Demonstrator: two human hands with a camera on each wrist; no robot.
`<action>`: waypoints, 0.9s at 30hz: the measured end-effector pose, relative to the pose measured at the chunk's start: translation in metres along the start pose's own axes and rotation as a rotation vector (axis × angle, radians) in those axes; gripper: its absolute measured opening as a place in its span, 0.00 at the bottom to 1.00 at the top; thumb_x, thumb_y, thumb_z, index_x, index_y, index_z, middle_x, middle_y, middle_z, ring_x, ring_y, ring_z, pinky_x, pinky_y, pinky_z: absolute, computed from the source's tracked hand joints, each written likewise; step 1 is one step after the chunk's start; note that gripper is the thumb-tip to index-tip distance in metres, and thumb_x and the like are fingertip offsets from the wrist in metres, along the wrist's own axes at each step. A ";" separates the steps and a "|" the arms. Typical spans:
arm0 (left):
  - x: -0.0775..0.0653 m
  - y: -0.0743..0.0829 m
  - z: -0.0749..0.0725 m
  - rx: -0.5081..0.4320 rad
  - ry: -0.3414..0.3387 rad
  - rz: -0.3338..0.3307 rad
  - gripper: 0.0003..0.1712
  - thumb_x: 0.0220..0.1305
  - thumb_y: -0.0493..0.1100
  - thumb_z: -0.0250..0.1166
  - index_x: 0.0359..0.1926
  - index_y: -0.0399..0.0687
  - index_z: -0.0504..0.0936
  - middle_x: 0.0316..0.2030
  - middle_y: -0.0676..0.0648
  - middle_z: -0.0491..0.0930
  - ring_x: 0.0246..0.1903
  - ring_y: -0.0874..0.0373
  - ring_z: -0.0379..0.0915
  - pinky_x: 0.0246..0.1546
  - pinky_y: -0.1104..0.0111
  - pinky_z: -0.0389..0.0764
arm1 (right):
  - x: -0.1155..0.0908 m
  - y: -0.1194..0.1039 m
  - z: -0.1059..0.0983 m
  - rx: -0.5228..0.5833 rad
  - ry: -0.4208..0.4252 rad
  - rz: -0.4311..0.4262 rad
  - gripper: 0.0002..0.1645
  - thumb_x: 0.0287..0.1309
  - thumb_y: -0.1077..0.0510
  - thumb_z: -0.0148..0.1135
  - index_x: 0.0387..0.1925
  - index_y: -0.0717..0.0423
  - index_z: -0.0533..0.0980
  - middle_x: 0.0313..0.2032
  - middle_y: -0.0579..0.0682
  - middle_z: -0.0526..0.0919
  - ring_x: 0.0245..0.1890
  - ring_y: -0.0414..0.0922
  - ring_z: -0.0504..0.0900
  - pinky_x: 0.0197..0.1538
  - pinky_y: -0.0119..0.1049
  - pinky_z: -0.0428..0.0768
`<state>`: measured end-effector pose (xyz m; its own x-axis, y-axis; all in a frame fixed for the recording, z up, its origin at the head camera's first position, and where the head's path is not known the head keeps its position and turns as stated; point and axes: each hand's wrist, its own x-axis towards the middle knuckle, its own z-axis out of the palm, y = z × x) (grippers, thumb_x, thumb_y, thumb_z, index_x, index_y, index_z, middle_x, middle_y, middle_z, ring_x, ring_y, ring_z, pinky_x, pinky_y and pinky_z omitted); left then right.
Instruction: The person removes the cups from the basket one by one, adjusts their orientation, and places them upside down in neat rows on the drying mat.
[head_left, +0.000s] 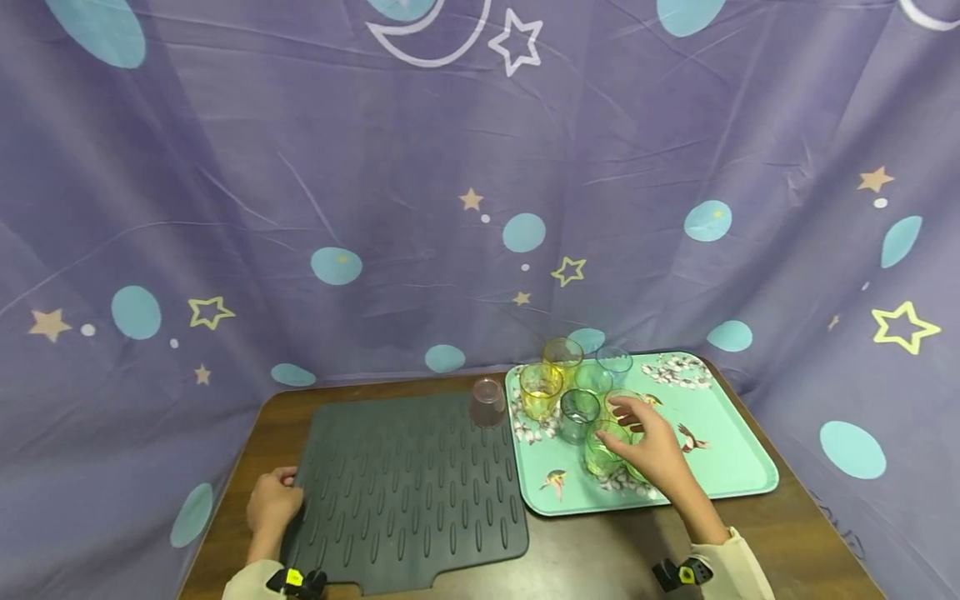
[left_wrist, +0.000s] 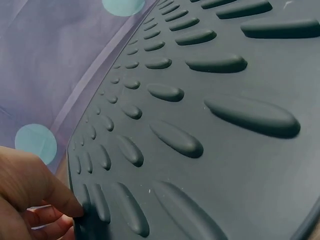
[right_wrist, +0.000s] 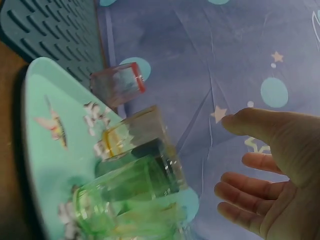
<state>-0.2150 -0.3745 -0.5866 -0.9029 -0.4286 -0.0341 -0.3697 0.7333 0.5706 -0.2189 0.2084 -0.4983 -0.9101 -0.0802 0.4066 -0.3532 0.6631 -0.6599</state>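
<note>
Cream sleeves (head_left: 731, 567) reach over a brown wooden table (head_left: 795, 533), where a ribbed dark-grey mat (head_left: 405, 467) lies just beside a mint-green patterned tray (head_left: 742, 458) with room at its right. The left hand (head_left: 273, 504) pinches the mat's left edge; the right hand (head_left: 652, 442), released, fingers parted, hovers over a transparent green glass (head_left: 602, 457) standing upright on the tray, mouth up.

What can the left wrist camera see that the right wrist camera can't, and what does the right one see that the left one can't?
Only the left wrist view shows the left grip, holding an edge of the dark mat.

Only the right wrist view shows the open right grip, the mint-green tray and see-through glasses, such as a green one and a pinkish one.

Both show part of the mat and the purple curtain with blue spots.
</note>
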 end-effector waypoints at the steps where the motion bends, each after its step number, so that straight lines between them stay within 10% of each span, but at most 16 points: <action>1: 0.000 0.000 0.000 0.001 0.004 -0.002 0.28 0.52 0.35 0.55 0.56 0.31 0.80 0.44 0.33 0.83 0.45 0.32 0.80 0.39 0.44 0.76 | -0.003 0.001 0.000 0.002 0.007 0.012 0.32 0.52 0.59 0.77 0.58 0.60 0.77 0.45 0.60 0.86 0.44 0.57 0.85 0.47 0.54 0.83; 13: -0.001 0.001 0.002 0.001 0.011 -0.023 0.28 0.52 0.34 0.55 0.56 0.32 0.79 0.45 0.33 0.82 0.47 0.29 0.78 0.41 0.42 0.75 | -0.030 0.005 0.003 -0.045 0.004 0.214 0.28 0.46 0.53 0.81 0.47 0.59 0.78 0.33 0.55 0.85 0.31 0.47 0.86 0.33 0.33 0.80; 27: -0.003 0.004 0.001 0.002 0.004 -0.046 0.28 0.53 0.35 0.56 0.57 0.33 0.79 0.48 0.31 0.80 0.49 0.28 0.77 0.44 0.42 0.75 | -0.039 0.005 0.012 -0.203 -0.029 0.388 0.34 0.46 0.41 0.79 0.42 0.66 0.80 0.33 0.59 0.89 0.32 0.53 0.88 0.35 0.48 0.82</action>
<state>-0.2143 -0.3696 -0.5849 -0.8839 -0.4641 -0.0575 -0.4116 0.7138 0.5667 -0.1874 0.2059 -0.5253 -0.9736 0.1852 0.1335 0.0633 0.7811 -0.6212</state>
